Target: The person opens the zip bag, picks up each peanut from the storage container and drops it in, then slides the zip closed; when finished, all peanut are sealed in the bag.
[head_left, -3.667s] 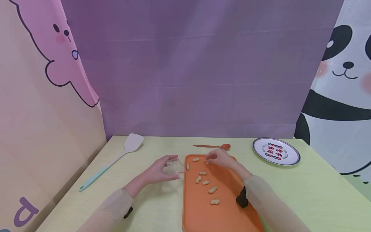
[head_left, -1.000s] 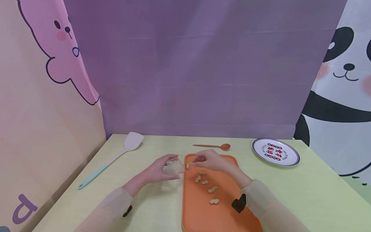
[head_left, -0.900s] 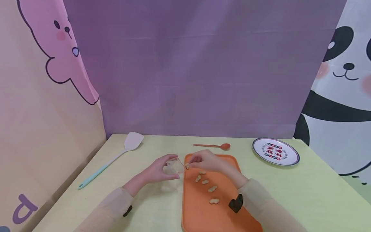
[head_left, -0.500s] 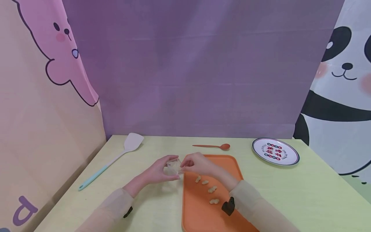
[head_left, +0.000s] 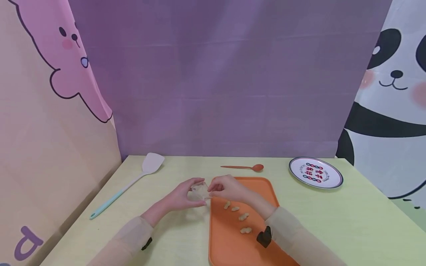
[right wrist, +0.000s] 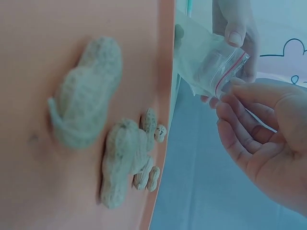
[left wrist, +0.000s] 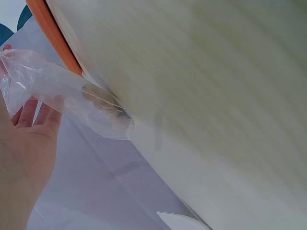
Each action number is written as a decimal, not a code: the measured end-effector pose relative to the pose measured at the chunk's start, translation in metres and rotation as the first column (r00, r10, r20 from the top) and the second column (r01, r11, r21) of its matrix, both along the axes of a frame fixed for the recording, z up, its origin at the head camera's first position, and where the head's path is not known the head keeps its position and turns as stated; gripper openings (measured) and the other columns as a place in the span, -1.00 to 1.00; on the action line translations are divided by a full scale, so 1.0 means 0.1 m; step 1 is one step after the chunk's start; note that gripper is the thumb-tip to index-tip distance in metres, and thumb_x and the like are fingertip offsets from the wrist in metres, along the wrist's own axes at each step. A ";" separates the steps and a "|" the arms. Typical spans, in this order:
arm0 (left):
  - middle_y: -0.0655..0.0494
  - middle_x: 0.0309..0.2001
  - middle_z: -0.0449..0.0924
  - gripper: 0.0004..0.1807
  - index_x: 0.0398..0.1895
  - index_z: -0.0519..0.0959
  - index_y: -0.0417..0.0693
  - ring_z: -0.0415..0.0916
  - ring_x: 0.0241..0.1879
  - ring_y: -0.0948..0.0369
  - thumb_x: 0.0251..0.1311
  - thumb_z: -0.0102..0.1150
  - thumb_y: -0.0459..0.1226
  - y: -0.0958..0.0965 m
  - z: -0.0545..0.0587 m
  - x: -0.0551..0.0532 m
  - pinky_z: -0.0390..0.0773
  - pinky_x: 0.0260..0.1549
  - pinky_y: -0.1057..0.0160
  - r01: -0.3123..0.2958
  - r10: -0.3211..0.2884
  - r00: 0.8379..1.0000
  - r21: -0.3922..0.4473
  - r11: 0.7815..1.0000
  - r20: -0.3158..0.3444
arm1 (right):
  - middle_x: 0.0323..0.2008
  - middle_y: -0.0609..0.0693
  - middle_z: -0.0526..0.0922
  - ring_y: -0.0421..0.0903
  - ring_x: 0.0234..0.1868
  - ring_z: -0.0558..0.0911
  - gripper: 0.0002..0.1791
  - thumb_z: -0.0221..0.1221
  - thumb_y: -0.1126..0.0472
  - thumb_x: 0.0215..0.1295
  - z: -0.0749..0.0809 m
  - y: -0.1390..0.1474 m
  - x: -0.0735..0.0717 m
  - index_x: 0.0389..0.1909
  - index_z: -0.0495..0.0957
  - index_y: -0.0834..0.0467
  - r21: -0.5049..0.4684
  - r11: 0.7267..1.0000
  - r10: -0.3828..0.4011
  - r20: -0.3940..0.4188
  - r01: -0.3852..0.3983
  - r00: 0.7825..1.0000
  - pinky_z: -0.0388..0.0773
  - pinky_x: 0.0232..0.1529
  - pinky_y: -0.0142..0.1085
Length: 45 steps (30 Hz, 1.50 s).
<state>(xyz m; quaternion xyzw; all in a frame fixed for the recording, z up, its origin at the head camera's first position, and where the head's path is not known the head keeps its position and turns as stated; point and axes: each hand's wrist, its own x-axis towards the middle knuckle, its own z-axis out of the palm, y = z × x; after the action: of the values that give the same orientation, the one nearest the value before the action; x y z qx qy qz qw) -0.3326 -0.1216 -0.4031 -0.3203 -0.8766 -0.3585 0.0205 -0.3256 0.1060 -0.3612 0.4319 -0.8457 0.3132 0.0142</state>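
My left hand (head_left: 181, 195) holds a clear zip bag (head_left: 199, 191) upright over the table, just off the tray's left edge. Tan peanuts (left wrist: 103, 99) lie at the bottom of the bag in the left wrist view. A red line crosses the bag near its mouth in the right wrist view. There, my right hand (right wrist: 273, 129) has its thumb and fingertips together at the mouth's edge, pinching the lip; I cannot tell whether a peanut is between them. More peanuts (head_left: 244, 217) lie on the orange tray (head_left: 253, 247), some hidden behind my right hand in the head view.
At the table's left lies a spatula (head_left: 120, 192) with a pale blade and mint handle. Behind the tray is an orange-red spoon (head_left: 257, 167). A white plate (head_left: 334, 177) with red lettering stands at the back right. A purple curtain (head_left: 216, 92) hangs behind the table.
My right hand has moved left from above the tray's far end to the bag's mouth, and has hardly shifted in the last half second. My left hand keeps its place with the bag.
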 end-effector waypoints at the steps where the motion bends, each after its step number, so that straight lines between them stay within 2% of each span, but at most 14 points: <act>1: 0.07 0.27 0.38 -0.15 0.32 0.28 -0.05 0.32 0.26 0.13 -0.04 0.39 0.02 0.00 0.00 0.00 0.43 0.15 0.04 -0.005 0.005 1.000 -0.002 1.000 0.004 | -0.32 -0.04 0.67 -0.23 -0.32 0.63 -0.89 0.22 0.27 0.20 0.00 0.00 0.00 -0.27 0.65 0.17 0.005 1.000 -0.016 0.021 0.016 1.000 0.57 -0.23 -0.42; 5: 0.10 0.27 0.37 -0.14 0.32 0.28 -0.02 0.31 0.26 0.14 -0.05 0.39 0.02 0.00 -0.01 0.01 0.42 0.17 0.07 -0.012 0.012 1.000 0.001 1.000 0.017 | -0.37 -0.07 0.66 -0.25 -0.35 0.60 -0.93 0.21 0.26 0.23 -0.02 0.03 -0.02 -0.32 0.65 0.11 -0.002 0.999 -0.038 0.048 0.038 0.998 0.54 -0.26 -0.44; 8: 0.09 0.28 0.36 -0.13 0.33 0.27 -0.06 0.31 0.26 0.13 -0.04 0.39 0.03 -0.01 0.00 0.01 0.41 0.17 0.06 -0.005 0.005 1.000 0.007 1.000 0.017 | -0.52 -0.04 0.57 -0.28 -0.49 0.48 -0.91 0.19 0.23 0.25 -0.03 0.07 -0.05 -0.42 0.63 0.03 -0.031 0.999 -0.035 0.109 0.039 0.993 0.45 -0.38 -0.45; 11: 0.09 0.28 0.36 -0.13 0.33 0.26 -0.07 0.31 0.26 0.13 -0.04 0.38 0.04 -0.02 0.00 0.02 0.42 0.16 0.05 -0.002 0.002 1.000 0.006 1.000 0.009 | -0.55 0.06 0.52 -0.17 -0.54 0.42 -0.86 0.15 0.23 0.26 -0.04 0.14 -0.07 -0.45 0.62 -0.02 -0.045 0.998 -0.044 0.182 0.053 0.982 0.41 -0.42 -0.43; 13: 0.09 0.28 0.36 -0.13 0.33 0.27 -0.05 0.32 0.26 0.13 -0.04 0.38 0.04 -0.02 0.01 0.02 0.42 0.16 0.06 -0.002 0.002 1.000 0.001 1.000 0.005 | -0.49 0.06 0.58 -0.11 -0.48 0.49 -0.88 0.14 0.24 0.27 -0.07 0.21 -0.10 -0.38 0.63 -0.01 -0.045 0.996 -0.069 0.186 0.078 0.980 0.46 -0.38 -0.42; 17: 0.10 0.29 0.35 -0.15 0.33 0.26 0.00 0.31 0.26 0.14 -0.04 0.38 0.04 -0.02 0.00 0.01 0.41 0.17 0.07 -0.003 0.003 1.000 -0.006 1.000 0.007 | -0.26 0.04 0.69 -0.01 -0.26 0.63 -0.85 0.16 0.22 0.29 -0.11 0.33 -0.13 -0.20 0.64 0.14 -0.037 0.990 -0.127 0.152 0.134 0.980 0.57 -0.22 -0.35; 20: 0.11 0.29 0.35 -0.15 0.34 0.26 0.01 0.30 0.27 0.14 -0.03 0.37 0.04 -0.02 -0.01 0.01 0.40 0.18 0.07 -0.002 0.002 1.000 -0.004 1.000 0.013 | -0.19 0.02 0.69 -0.06 -0.18 0.64 -0.75 0.18 0.17 0.28 -0.14 0.40 -0.15 -0.11 0.62 0.21 -0.002 0.983 -0.181 0.134 0.183 0.974 0.58 -0.17 -0.31; 23: 0.11 0.29 0.34 -0.14 0.34 0.25 0.02 0.30 0.28 0.14 -0.03 0.37 0.04 -0.02 -0.01 0.01 0.39 0.19 0.07 -0.004 0.004 1.000 -0.004 1.000 0.016 | -0.16 -0.01 0.68 -0.07 -0.12 0.63 -0.72 0.18 0.14 0.27 -0.18 0.45 -0.17 -0.08 0.62 0.19 0.032 0.976 -0.219 0.136 0.216 0.966 0.58 -0.11 -0.24; 27: 0.11 0.29 0.34 -0.14 0.34 0.25 0.02 0.29 0.28 0.13 -0.04 0.37 0.06 -0.02 -0.01 0.02 0.39 0.19 0.07 -0.002 0.002 1.000 -0.002 1.000 0.015 | -0.22 -0.05 0.69 -0.07 -0.12 0.63 -0.78 0.19 0.17 0.26 -0.24 0.53 -0.22 -0.15 0.64 0.19 0.040 0.970 -0.244 0.137 0.241 0.960 0.56 -0.07 -0.20; 32: 0.11 0.29 0.34 -0.14 0.34 0.26 0.02 0.29 0.28 0.13 -0.04 0.37 0.05 -0.02 0.00 0.02 0.39 0.20 0.07 -0.002 0.002 1.000 -0.005 1.000 0.016 | -0.24 -0.03 0.69 -0.07 -0.16 0.64 -0.78 0.21 0.17 0.24 -0.30 0.59 -0.28 -0.19 0.64 0.21 0.073 0.967 -0.252 0.107 0.245 0.962 0.56 -0.10 -0.23; 37: 0.12 0.30 0.34 -0.15 0.34 0.26 0.03 0.28 0.29 0.14 -0.04 0.37 0.04 -0.01 0.01 0.04 0.37 0.20 0.07 -0.004 0.004 1.000 -0.006 1.000 0.023 | -0.26 -0.02 0.69 -0.08 -0.21 0.63 -0.81 0.23 0.18 0.21 -0.29 0.60 -0.28 -0.23 0.64 0.21 0.139 0.966 -0.234 0.114 0.217 0.966 0.56 -0.14 -0.23; 41: 0.11 0.29 0.34 -0.15 0.34 0.26 0.02 0.28 0.29 0.13 -0.03 0.37 0.03 -0.01 0.02 0.04 0.37 0.20 0.07 -0.003 0.003 1.000 -0.004 1.000 0.027 | -0.33 -0.02 0.71 -0.17 -0.33 0.60 -0.88 0.24 0.22 0.20 -0.29 0.61 -0.27 -0.29 0.67 0.18 0.169 0.970 -0.195 0.129 0.172 0.972 0.54 -0.26 -0.34; 45: 0.11 0.29 0.35 -0.16 0.34 0.26 0.03 0.28 0.29 0.14 -0.03 0.38 0.02 -0.01 0.03 0.05 0.37 0.21 0.07 -0.004 0.004 0.999 0.000 1.000 0.035 | -0.40 -0.05 0.71 -0.26 -0.44 0.54 -0.90 0.23 0.23 0.20 -0.29 0.61 -0.27 -0.35 0.70 0.15 0.194 0.968 -0.189 0.131 0.162 0.973 0.47 -0.39 -0.43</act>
<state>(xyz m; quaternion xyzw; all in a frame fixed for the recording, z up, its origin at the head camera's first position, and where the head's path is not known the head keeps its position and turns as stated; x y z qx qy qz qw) -0.3277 -0.1223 -0.3997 -0.3121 -0.8774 -0.3642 0.0059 -0.3529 0.1674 -0.3904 0.3302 -0.9044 0.2634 -0.0607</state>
